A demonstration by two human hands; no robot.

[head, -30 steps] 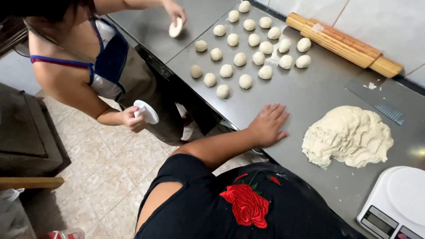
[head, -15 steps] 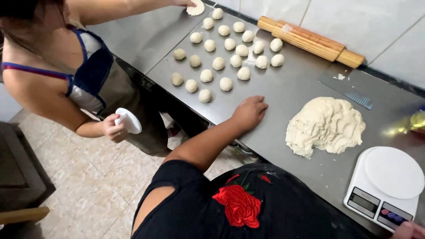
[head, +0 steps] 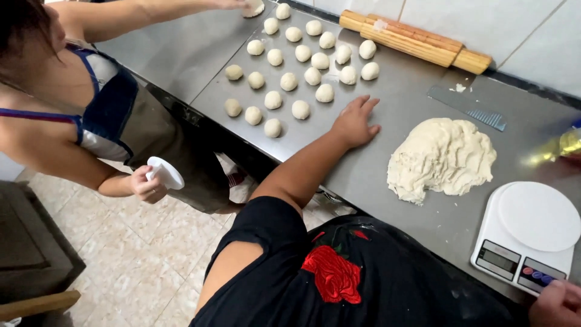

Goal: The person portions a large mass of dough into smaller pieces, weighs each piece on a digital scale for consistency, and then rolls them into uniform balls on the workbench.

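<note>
Head view: left hand (head: 354, 124) lies flat at centre, fingers spread on the steel surface (head: 387, 181) — dough mass (head: 442, 157) just right; right hand (head: 557, 303) at lower-right corner beside the scale (head: 526, 242) — fingers' state unclear.

The worktop (head: 387, 175) is dull grey steel. The dough (head: 445, 157) is off-white, and the dough balls (head: 301, 110) are pale cream. The rolling pin (head: 414, 43) is light yellowish wood. The scale (head: 529, 236) is white with a grey display and small blue and red buttons. The shirt (head: 375, 278) is black with a red rose. The apron (head: 112, 103) is dark blue over olive-brown. The cup (head: 164, 174) is white. The floor (head: 145, 254) has beige mottled tiles.
</note>
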